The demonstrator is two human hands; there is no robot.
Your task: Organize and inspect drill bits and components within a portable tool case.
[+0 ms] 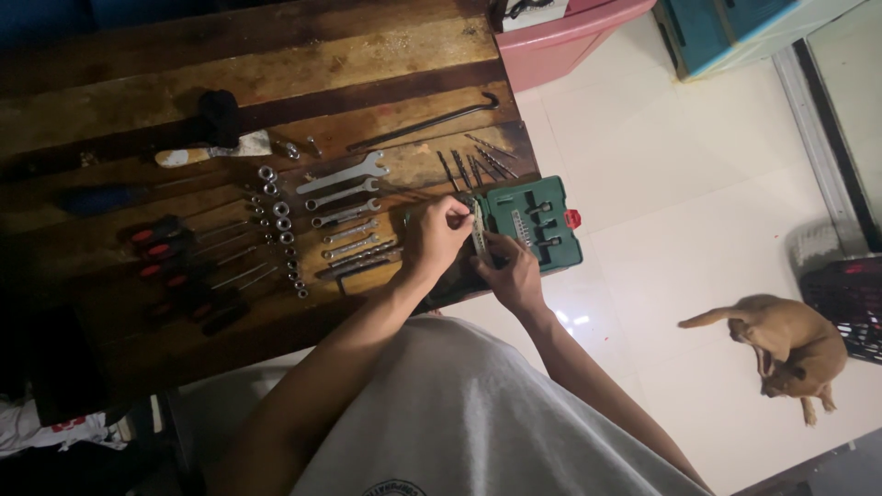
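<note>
The left hand is closed in a pinch, thumb and fingertips gripping the upper end of a narrow grey strip-shaped bit holder that stands between both hands. The right hand grips the lower end of the same strip with curled fingers, the wrist angled toward the table edge. Whether the strip is fully lifted or rests on the case beneath cannot be determined.

Directly right of the strip lies an open green plastic tool case with dark moulded recesses and a small red latch on its far side. The case sits at the right-hand corner of a dark, worn wooden plank table, partly overhanging the edge.

Just beyond the hands, a fan of slim metal drill bits lies on the planks. To the left of the left hand, a graded row of silver open-ended wrenches is laid out in parallel, followed by a column of small silver sockets. Further left lie red-and-black-handled screwdrivers. A long black bent steel bar lies diagonally above the wrenches, and a wooden-handled scraper lies near a black cloth object.

On the pale tiled floor to the right, well apart from the table, a tan dog lies beside a dark slatted crate. A pink plastic bin stands against the table's far end.
</note>
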